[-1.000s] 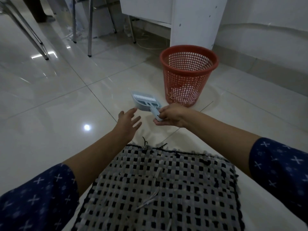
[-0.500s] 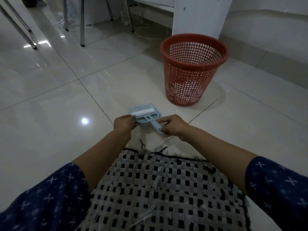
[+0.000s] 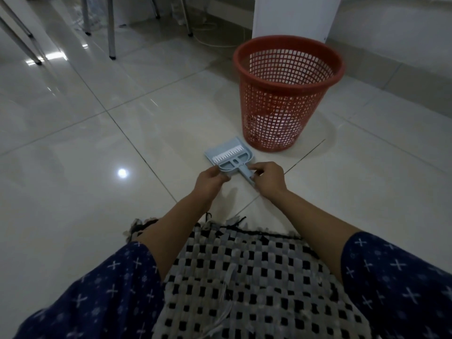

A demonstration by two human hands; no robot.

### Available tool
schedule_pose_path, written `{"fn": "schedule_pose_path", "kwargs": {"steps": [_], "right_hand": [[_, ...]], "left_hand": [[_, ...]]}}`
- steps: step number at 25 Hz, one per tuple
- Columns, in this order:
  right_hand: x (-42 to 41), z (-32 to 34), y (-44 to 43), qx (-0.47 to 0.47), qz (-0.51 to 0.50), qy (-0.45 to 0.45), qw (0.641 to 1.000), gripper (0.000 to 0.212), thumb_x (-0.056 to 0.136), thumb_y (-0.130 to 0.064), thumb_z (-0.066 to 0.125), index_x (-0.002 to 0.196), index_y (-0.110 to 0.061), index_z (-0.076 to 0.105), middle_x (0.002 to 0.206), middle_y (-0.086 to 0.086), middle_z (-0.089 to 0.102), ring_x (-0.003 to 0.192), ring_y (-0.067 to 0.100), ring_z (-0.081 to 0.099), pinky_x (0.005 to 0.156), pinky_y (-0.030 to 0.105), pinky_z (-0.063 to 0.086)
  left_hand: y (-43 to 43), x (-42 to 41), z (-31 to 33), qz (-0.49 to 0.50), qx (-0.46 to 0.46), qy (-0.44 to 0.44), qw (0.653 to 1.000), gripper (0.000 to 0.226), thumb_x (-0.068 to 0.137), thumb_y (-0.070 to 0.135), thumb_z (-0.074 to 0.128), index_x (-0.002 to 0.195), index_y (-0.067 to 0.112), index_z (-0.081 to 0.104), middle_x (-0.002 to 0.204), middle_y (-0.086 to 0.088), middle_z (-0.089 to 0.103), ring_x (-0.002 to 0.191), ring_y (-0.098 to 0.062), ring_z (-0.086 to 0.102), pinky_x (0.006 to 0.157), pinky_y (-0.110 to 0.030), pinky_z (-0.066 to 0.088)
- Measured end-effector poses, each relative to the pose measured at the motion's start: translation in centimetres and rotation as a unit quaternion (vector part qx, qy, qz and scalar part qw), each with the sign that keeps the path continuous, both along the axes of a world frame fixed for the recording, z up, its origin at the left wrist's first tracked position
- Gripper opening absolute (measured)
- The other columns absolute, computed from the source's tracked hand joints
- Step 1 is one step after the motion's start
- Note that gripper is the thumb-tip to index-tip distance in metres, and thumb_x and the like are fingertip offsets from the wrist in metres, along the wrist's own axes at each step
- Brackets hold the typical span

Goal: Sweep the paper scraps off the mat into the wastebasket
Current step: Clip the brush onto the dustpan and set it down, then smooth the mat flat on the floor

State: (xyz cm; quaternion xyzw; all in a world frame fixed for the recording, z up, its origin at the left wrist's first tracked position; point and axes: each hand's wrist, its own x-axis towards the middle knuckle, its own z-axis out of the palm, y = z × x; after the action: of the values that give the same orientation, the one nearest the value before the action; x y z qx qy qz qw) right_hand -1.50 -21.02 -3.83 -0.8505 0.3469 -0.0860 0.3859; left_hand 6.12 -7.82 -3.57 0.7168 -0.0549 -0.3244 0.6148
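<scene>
There is one view only, from a wide-angle camera worn on the person's head. It looks forward and steeply down along both forearms, so the sleeves fill the bottom corners and the mat (image 3: pixel 247 287) lies closest, right under the lens, cut off by the bottom edge. The basket (image 3: pixel 288 94) serves as landmark: it stands beyond the mat, right of centre, in the upper half, seen from above so that its open mouth shows. Both hands meet just short of the basket, near the middle. Left of the basket and farther off, metal legs reach the top edge. Straight lines bow toward the edges.
</scene>
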Motion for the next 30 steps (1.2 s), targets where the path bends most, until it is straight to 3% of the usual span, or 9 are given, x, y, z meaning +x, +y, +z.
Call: {"fn": "schedule_pose_path", "kwargs": {"steps": [5, 8, 13, 15, 17, 19, 21, 24, 30], "right_hand": [[0.1, -0.1, -0.6, -0.016, 0.005, -0.015, 1.0, 0.031, 0.085, -0.001, 0.061, 0.115, -0.007, 0.068, 0.11, 0.015, 0.07, 0.097, 0.026, 0.063, 0.085, 0.027, 0.045], [0.3, 0.0, -0.6, -0.016, 0.007, -0.019, 1.0, 0.032, 0.087, -0.008, 0.061, 0.119, -0.007, 0.066, 0.115, 0.014, 0.069, 0.101, 0.025, 0.063, 0.091, 0.027, 0.045], [-2.2, 1.0, 0.1, -0.116, 0.064, -0.054, 0.99, 0.037, 0.093, -0.015, 0.051, 0.128, -0.008, 0.058, 0.117, 0.017, 0.063, 0.109, 0.03, 0.057, 0.093, 0.032, 0.043], [-5.6, 1.0, 0.9, -0.222, 0.225, -0.076, 0.946, 0.036, 0.094, -0.021, 0.049, 0.127, -0.009, 0.058, 0.11, 0.016, 0.065, 0.103, 0.031, 0.057, 0.09, 0.041, 0.048], [-10.6, 0.8, 1.1, -0.333, 0.431, -0.033, 0.838, 0.043, 0.097, -0.036, 0.039, 0.13, -0.014, 0.054, 0.116, 0.012, 0.065, 0.107, 0.028, 0.058, 0.091, 0.042, 0.047], [-16.3, -0.1, 0.5, -0.4, 0.564, 0.032, 0.722, 0.053, 0.097, -0.049, 0.027, 0.139, -0.022, 0.042, 0.136, 0.01, 0.056, 0.126, 0.027, 0.05, 0.105, 0.045, 0.034], [-21.4, -1.3, -0.9, -0.424, 0.595, 0.071, 0.679, 0.06, 0.094, -0.059, 0.024, 0.147, -0.032, 0.028, 0.153, 0.008, 0.033, 0.142, 0.027, 0.026, 0.112, 0.052, 0.016], [-24.9, -3.1, -1.2, -0.413, 0.568, 0.115, 0.703, 0.067, 0.091, -0.063, 0.032, 0.15, -0.037, 0.011, 0.16, 0.009, 0.011, 0.148, 0.028, 0.0, 0.109, 0.064, 0.005], [-21.1, -3.6, 4.8, -0.369, 0.537, 0.093, 0.753, 0.063, 0.092, -0.063, 0.022, 0.149, -0.042, 0.006, 0.161, 0.004, 0.005, 0.149, 0.029, 0.0, 0.107, 0.07, 0.005]], "left_hand": [[-0.3, 0.0, -0.2, -0.008, -0.003, -0.006, 1.0, 0.045, 0.082, -0.001, 0.058, 0.125, 0.013, 0.057, 0.125, -0.006, 0.06, 0.104, -0.017, 0.054, 0.086, -0.026, 0.038], [-0.1, -0.5, 0.1, -0.011, 0.016, -0.016, 1.0, 0.055, 0.084, 0.001, 0.059, 0.137, 0.006, 0.043, 0.131, -0.004, 0.05, 0.111, -0.018, 0.049, 0.091, -0.026, 0.037], [1.7, -3.4, 1.2, -0.002, 0.164, -0.147, 0.976, 0.061, 0.087, 0.013, 0.056, 0.143, 0.008, 0.032, 0.149, -0.013, 0.035, 0.135, -0.026, 0.037, 0.106, -0.03, 0.031], [3.7, -6.8, 1.1, -0.004, 0.196, -0.229, 0.953, 0.058, 0.088, 0.013, 0.053, 0.142, 0.007, 0.033, 0.149, -0.013, 0.032, 0.136, -0.028, 0.032, 0.109, -0.031, 0.025], [6.3, -10.4, 0.8, -0.015, 0.245, -0.304, 0.921, 0.059, 0.086, 0.016, 0.054, 0.141, 0.009, 0.033, 0.152, -0.016, 0.021, 0.139, -0.031, 0.022, 0.114, -0.04, 0.02], [9.1, -13.2, 0.2, -0.032, 0.33, -0.311, 0.891, 0.065, 0.086, 0.026, 0.055, 0.142, 0.012, 0.026, 0.156, -0.015, 0.006, 0.143, -0.033, 0.007, 0.116, -0.046, 0.009], [11.8, -14.8, -0.6, -0.07, 0.403, -0.265, 0.873, 0.077, 0.086, 0.039, 0.053, 0.147, 0.014, 0.013, 0.157, -0.012, -0.007, 0.145, -0.032, -0.006, 0.115, -0.048, 0.0], [14.6, -15.0, -1.8, -0.128, 0.462, -0.199, 0.855, 0.094, 0.084, 0.058, 0.048, 0.149, 0.017, -0.007, 0.156, -0.013, -0.021, 0.143, -0.03, -0.021, 0.113, -0.051, -0.01], [16.2, -9.6, -2.7, -0.126, 0.502, -0.208, 0.83, 0.095, 0.084, 0.062, 0.04, 0.148, 0.015, -0.013, 0.155, -0.017, -0.023, 0.141, -0.034, -0.024, 0.113, -0.056, -0.01]]}}
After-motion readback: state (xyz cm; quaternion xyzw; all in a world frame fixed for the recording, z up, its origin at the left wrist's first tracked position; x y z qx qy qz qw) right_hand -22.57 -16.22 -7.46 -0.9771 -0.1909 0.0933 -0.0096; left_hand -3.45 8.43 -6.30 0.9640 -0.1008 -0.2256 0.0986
